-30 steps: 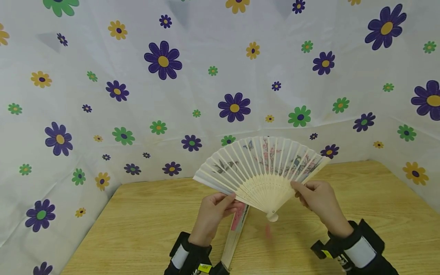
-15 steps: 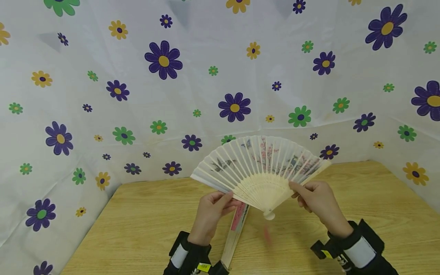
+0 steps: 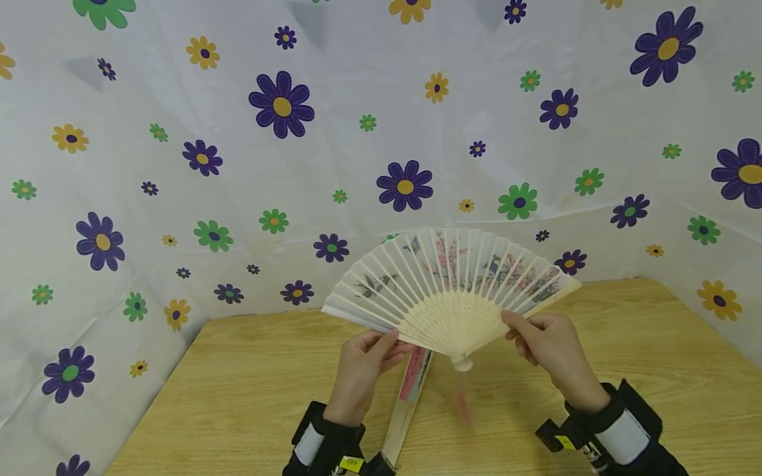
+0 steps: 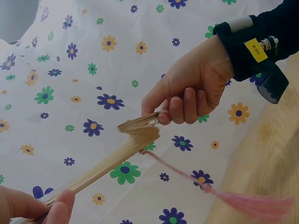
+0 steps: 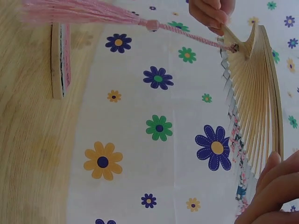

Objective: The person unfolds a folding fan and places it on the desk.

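Observation:
A folding fan is spread wide above the table, its pale leaf printed with pink blossoms and birds and its ribs light wood. My left hand pinches the left outer rib between thumb and fingers. On the opposite side my right hand pinches the right outer rib. From the pivot end hangs a pink tassel, stretched out in the right wrist view. Below the fan a second, folded fan with a pink and dark edge lies on the table, partly hidden by the left hand and wrist strap.
The wooden table runs back to a white flower-print cloth hanging behind and along both sides. Each wrist wears a black strap with a camera unit.
The fan has spread somewhat wider and its pivot has shifted slightly left and up. My left hand has moved a little left; the right hand stays nearly in place. The tassel swings.

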Motion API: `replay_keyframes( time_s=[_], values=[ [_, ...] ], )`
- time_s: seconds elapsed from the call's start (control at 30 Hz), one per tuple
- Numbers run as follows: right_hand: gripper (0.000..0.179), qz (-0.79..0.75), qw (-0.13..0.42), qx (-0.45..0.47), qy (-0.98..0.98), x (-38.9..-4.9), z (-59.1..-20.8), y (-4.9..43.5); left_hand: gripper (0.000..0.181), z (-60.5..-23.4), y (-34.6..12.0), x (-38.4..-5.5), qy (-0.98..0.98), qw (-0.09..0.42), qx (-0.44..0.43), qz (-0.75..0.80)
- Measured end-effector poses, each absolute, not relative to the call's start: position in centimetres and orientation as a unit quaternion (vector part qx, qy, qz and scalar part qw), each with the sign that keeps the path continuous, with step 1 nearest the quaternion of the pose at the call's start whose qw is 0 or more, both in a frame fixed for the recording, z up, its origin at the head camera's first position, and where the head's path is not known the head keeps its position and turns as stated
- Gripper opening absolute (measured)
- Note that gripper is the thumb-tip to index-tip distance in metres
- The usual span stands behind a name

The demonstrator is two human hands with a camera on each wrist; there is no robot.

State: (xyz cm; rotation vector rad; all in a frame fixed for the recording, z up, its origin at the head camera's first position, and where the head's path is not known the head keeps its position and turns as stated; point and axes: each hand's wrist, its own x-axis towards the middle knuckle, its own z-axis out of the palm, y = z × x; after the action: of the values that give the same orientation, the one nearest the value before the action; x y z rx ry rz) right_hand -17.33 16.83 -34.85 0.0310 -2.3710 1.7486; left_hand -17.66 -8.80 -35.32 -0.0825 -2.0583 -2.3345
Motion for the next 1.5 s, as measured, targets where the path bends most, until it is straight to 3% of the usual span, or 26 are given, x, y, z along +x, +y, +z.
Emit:
replay_keyframes(
  time_s=[0.27, 0.63, 1.0, 1.5],
  values=[
    [0.042, 0.663, 0.096, -0.008, -0.742, -17.2, -35.0, 16.2, 0.02, -35.3, -8.7, -17.6, -0.652, 0.046, -0.015, -0.756],
    [0.042, 0.692, 0.048, -0.019, -0.72, -17.2, -35.4, 16.2, 0.017, -35.1, -8.7, -17.6, -0.644, 0.069, -0.009, -0.762],
    [0.043, 0.714, 0.032, -0.021, -0.699, -17.0, -35.5, 16.0, 0.017, -35.1, -8.8, -17.6, -0.631, 0.073, -0.007, -0.772],
    [0.036, 0.77, -0.065, -0.015, -0.634, -16.3, -35.6, 16.8, 0.016, -35.4, -8.7, -17.8, -0.625, 0.082, -0.001, -0.777]
  ],
)
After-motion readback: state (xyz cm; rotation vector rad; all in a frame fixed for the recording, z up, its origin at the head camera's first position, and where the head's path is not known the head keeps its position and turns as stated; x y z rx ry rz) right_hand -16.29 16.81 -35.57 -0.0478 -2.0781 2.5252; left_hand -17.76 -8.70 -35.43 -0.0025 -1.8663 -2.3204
